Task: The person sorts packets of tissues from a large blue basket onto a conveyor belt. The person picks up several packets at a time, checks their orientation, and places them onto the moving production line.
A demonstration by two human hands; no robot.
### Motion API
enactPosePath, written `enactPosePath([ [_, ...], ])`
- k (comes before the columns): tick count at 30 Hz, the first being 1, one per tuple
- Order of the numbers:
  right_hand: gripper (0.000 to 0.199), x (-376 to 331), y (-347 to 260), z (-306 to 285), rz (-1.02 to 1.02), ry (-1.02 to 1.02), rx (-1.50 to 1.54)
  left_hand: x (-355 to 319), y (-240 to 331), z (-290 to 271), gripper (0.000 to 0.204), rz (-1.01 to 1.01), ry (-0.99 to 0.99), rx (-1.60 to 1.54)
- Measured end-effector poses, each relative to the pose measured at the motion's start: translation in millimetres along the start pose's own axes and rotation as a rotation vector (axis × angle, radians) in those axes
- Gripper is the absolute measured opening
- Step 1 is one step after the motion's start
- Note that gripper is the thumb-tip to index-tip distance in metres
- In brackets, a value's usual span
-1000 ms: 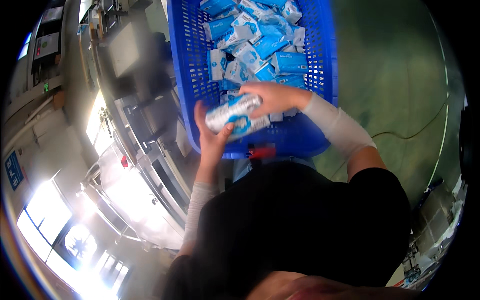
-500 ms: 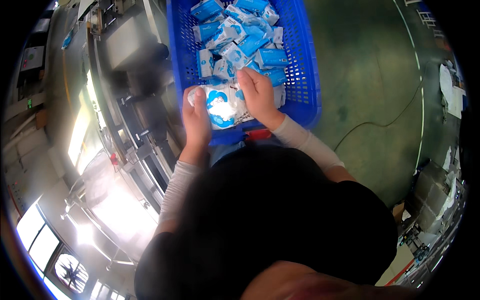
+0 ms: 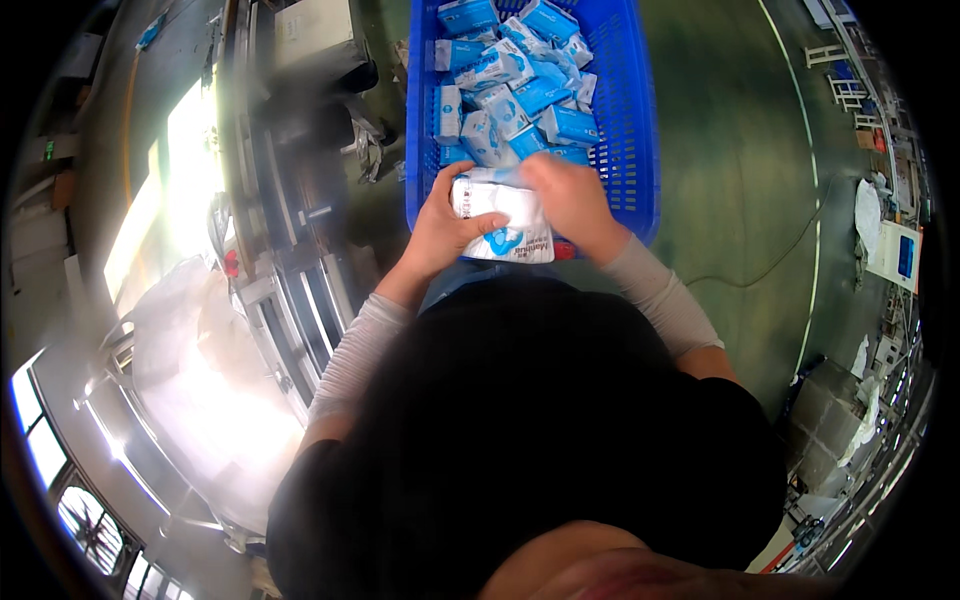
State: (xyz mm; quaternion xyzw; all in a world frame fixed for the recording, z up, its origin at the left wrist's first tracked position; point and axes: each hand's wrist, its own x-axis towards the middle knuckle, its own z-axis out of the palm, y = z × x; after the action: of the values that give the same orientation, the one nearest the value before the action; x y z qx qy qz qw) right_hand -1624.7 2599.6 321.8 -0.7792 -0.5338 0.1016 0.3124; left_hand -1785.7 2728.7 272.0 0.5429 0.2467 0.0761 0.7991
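Observation:
A white soft pack with blue print, which looks like a tissue pack [image 3: 515, 225], is held over the near end of a blue plastic basket [image 3: 632, 130]. My left hand [image 3: 445, 225] is closed round its left side, with the thumb lying across the front face. At the upper right edge of the pack is my right hand [image 3: 575, 205], its fingers curled in against the packaging and slightly smeared by motion. Those fingertips are partly hidden. Inside the basket lie several similar blue-and-white packs [image 3: 540, 95], piled at different angles.
Machinery with metal rails [image 3: 285, 320] stands along my left. Green floor [image 3: 725, 150] stretches to the right, with a dark cable [image 3: 745, 283] lying across it. Farther right are a grey box-like block [image 3: 832, 415] and white stools [image 3: 845, 90].
The pack has been turned, so a different printed face shows. My right hand has shifted along its top edge. Basket and hands sit farther right in the picture as the view has swung.

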Motion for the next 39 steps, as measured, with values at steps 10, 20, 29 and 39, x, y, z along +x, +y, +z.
enactPosePath([
  [10, 0.024, 8.2, 53.7, 12.7, 0.43, 0.312, 0.508, 4.9, 67.7, 32.2, 0.056, 0.984, -0.177, 1.004],
  [20, 0.042, -18.8, 100.9, 14.6, 0.379, -0.306, 0.778, 25.2, 46.9, 68.3, 0.067, 0.367, 0.049, -0.199],
  [29, 0.066, -31.6, 83.1, -61.2, 0.355, -0.003, 0.895, 65.7, 20.3, 100.3, 0.056, 0.273, 0.187, -0.028],
  [39, 0.053, -51.8, 97.6, -83.7, 0.037, 0.301, 1.012, 92.9, 5.3, 103.5, 0.046, -0.056, 0.08, -0.397],
])
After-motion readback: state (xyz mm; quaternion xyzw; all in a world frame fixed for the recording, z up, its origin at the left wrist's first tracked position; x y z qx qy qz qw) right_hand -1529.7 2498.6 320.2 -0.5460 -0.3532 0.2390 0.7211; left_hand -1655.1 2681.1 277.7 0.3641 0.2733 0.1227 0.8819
